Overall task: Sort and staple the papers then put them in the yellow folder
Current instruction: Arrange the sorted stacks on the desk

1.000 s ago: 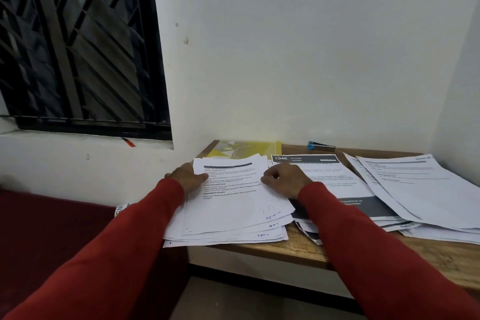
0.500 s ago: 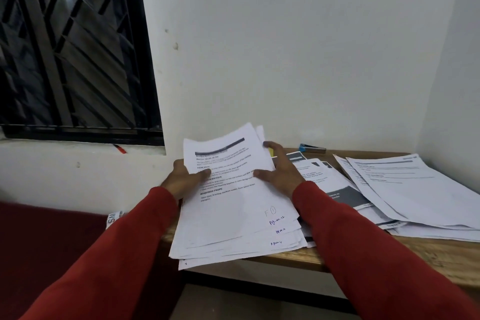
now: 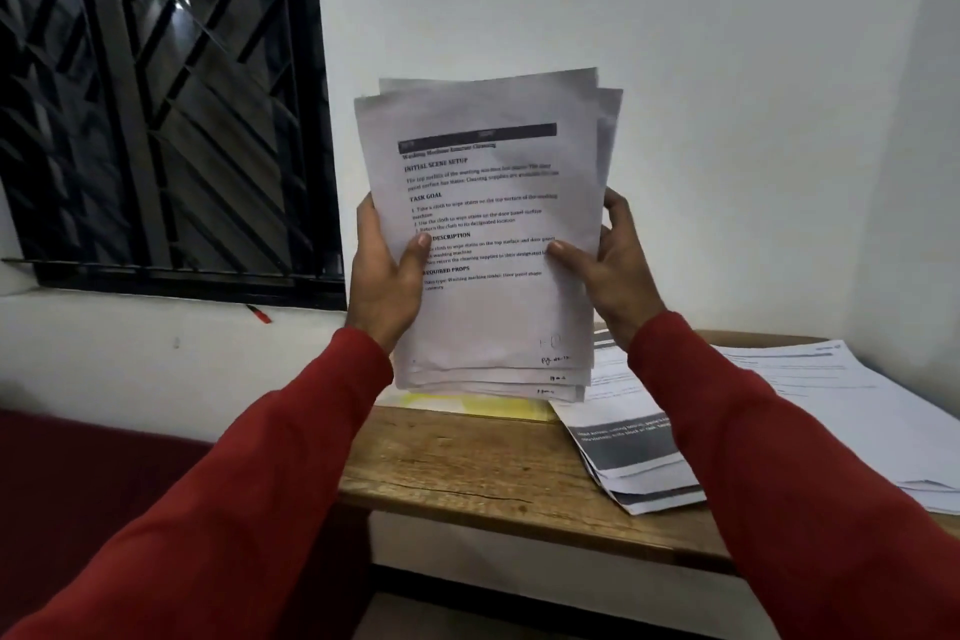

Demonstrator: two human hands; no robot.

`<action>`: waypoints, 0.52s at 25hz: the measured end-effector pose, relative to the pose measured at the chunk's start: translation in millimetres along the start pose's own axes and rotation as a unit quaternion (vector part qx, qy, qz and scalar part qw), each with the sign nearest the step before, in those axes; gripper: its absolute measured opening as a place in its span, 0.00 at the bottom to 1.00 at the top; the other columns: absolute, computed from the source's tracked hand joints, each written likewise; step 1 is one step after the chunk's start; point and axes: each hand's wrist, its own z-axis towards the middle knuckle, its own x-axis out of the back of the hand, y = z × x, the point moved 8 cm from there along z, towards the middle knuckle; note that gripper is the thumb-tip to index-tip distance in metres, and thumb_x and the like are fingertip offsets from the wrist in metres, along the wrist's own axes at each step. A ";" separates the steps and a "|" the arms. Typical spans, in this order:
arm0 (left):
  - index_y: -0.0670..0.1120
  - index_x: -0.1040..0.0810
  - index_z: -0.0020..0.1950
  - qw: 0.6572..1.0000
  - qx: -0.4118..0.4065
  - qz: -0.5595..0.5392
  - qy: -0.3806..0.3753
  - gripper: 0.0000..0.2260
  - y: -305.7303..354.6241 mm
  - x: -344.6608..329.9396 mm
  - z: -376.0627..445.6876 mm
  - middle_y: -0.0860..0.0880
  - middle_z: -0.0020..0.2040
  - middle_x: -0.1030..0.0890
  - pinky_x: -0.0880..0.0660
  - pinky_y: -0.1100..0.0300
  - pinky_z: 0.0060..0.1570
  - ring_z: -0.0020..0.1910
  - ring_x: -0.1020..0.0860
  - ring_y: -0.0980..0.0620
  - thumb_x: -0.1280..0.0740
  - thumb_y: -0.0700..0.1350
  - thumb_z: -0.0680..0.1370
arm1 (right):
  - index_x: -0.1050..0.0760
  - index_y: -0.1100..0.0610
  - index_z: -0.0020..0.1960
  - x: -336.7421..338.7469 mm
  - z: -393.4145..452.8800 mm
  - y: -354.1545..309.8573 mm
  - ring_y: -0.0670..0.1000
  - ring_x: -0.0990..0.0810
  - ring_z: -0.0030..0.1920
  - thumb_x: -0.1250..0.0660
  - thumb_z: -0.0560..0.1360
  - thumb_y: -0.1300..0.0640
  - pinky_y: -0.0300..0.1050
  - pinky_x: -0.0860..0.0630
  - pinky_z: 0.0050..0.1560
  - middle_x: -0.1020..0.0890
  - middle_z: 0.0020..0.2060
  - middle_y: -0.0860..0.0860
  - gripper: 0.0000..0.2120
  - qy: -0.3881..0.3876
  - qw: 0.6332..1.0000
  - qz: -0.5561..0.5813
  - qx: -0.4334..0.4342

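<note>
Papers (image 3: 493,244) are in both my hands, a stack of printed pages held upright in the air in front of me. My left hand (image 3: 382,283) grips the left edge, with my thumb (image 3: 415,250) pressed flat on the front page and my other fingers hidden behind. My right hand (image 3: 615,265) grips the right edge the same way, thumb on the front, fingers curled round the back. The pages are not lined up; some corners stick out at the top and at the bottom. The front page has a dark bar near its top and bold headings down the page.

Just under the stack, a bit of the yellow folder (image 3: 467,403) peeks out, lying flat on the wooden table (image 3: 467,468). Below my right hand lies another pile of sheets (image 3: 623,452) with dark grey bands, partly hidden by my red sleeve (image 3: 753,457). Further right of that is a wide spread of white sheets (image 3: 857,411). Far to the left of my left hand is a dark window with bars (image 3: 156,94).
</note>
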 end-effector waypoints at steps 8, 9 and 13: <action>0.49 0.43 0.77 0.990 0.097 0.055 -0.082 0.25 -70.4 -1.9 -51.7 0.52 0.66 0.26 0.28 0.45 0.67 0.65 0.25 0.53 0.38 0.40 0.82 | 0.35 0.49 0.67 -5.6 -50.1 70.0 0.52 0.22 0.62 0.33 0.79 0.63 0.48 0.21 0.56 0.22 0.61 0.52 0.21 -0.010 0.993 -0.064 -0.097; 0.49 0.41 0.76 0.991 0.096 0.061 -0.064 0.25 -67.8 1.9 -49.5 0.53 0.63 0.24 0.27 0.47 0.66 0.62 0.24 0.53 0.38 0.38 0.82 | 0.34 0.51 0.67 -7.9 -48.8 62.7 0.49 0.21 0.59 0.33 0.78 0.63 0.47 0.20 0.56 0.21 0.59 0.52 0.20 0.001 0.994 -0.073 -0.077; 0.49 0.38 0.75 0.985 0.084 0.145 -0.031 0.25 -50.5 21.7 -23.8 0.55 0.59 0.22 0.29 0.59 0.63 0.57 0.23 0.54 0.37 0.36 0.79 | 0.33 0.51 0.63 -17.9 -32.3 49.7 0.45 0.19 0.50 0.29 0.74 0.67 0.43 0.21 0.53 0.20 0.52 0.50 0.23 0.029 0.992 -0.092 -0.085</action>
